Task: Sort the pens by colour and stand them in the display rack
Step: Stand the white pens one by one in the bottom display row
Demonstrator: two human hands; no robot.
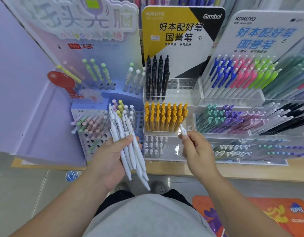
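While the left hand (113,156) grips the bundle (129,144), the right hand (197,151) pinches one upright pen (183,130) just above-right of the white row (155,145).

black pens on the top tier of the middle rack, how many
4 black pens, upright side by side at the left end of the clear top tier, in front of the yellow and black card. None looks hidden.

Four black pens (157,77) stand far in the middle rack; one white pen (183,130) right, two hands.
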